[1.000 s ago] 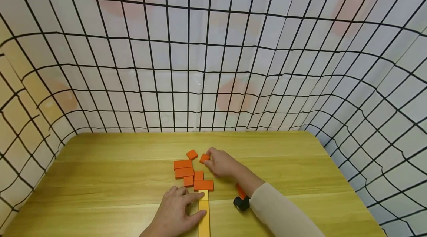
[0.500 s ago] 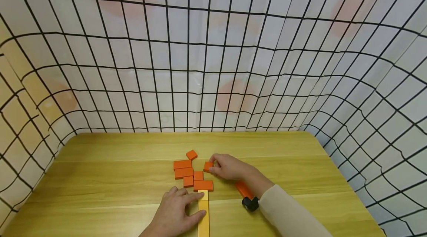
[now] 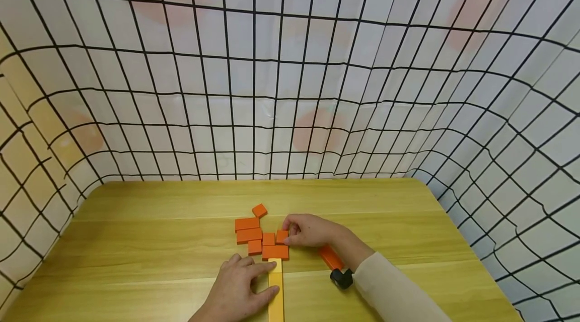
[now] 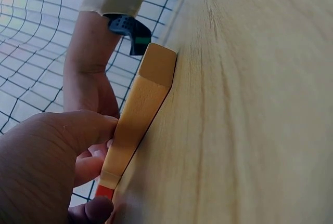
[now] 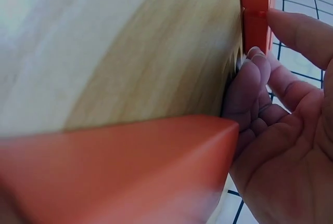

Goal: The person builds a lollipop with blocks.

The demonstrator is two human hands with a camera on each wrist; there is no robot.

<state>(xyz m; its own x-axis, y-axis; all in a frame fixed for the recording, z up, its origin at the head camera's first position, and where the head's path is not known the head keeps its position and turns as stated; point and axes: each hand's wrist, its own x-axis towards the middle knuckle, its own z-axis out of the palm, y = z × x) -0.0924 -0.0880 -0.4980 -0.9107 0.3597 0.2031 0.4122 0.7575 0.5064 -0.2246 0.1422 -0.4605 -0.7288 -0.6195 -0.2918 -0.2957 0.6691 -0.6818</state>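
Note:
In the head view, my right hand (image 3: 312, 231) pinches a small square orange block (image 3: 281, 235) between thumb and fingers. It sits beside another orange square (image 3: 269, 239), just behind an orange rectangular block (image 3: 275, 252). My left hand (image 3: 240, 287) lies palm down, index finger on a small yellow block (image 3: 273, 268) and thumb on a long yellow block (image 3: 275, 307). These two yellow blocks run in line up to the orange rectangle. The left wrist view shows the left thumb against the long block's side (image 4: 139, 104). In the right wrist view, the thumb touches the held block (image 5: 255, 33).
Several other orange blocks, including a rectangle (image 3: 249, 236) and a tilted square (image 3: 260, 210), lie left and behind on the wooden table (image 3: 136, 241). Another orange block (image 3: 331, 257) lies under the right forearm, near a black wrist camera (image 3: 342, 278). Black netting (image 3: 254, 126) surrounds the table.
My right hand has drawn the small orange square toward me, from the back to beside the other orange square behind the rectangle. The left hand has stayed on the yellow blocks.

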